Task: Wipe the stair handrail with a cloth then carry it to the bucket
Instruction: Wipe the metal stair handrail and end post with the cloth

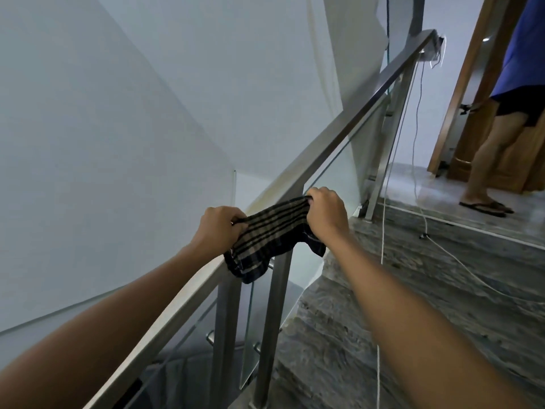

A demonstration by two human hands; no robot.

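A metal handrail point(351, 125) climbs from the lower left to the upper right above glass panels. A dark checked cloth point(271, 231) lies draped across it near the middle of the view. My left hand point(218, 228) grips the cloth's lower end on the rail. My right hand point(324, 211) grips its upper end, a little higher up the rail. The cloth is stretched between both hands and one corner hangs down over the rail's side. No bucket is in view.
Grey marble steps point(383, 305) rise on the right to a landing. White cords point(380, 261) trail over the steps and hang from the rail. A person in sandals point(486, 160) stands by a wooden door point(460, 84) at the top right. A white wall point(118, 128) fills the left.
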